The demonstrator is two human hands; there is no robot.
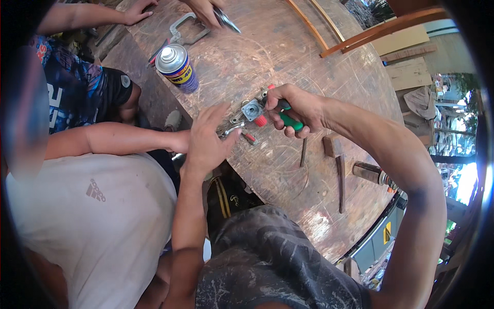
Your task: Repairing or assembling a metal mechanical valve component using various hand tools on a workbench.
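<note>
My right hand [298,107] is wrapped round green-handled pliers [292,122], whose jaws are hidden beside a small metal fitting. The metal fitting [252,109] has a square flange with a round opening and lies on the wooden table. Against its near side sits a red ribbed knob [261,120]. My left hand [207,141] hovers at the table's left edge with its fingers stretched out, holding nothing that I can see. By its thumb lies a small red-and-silver tool [249,137]. A co-worker's forearm [123,138] reaches in behind my left hand, which hides that person's fingers.
A blue-and-yellow spray can [177,69] stands left on the table [329,108], near a metal clamp [188,31]. Another person's hand [206,11] holds a metal tool. At right lie a thin rod [303,152], a wooden mallet [339,172] and a tipped can [369,173].
</note>
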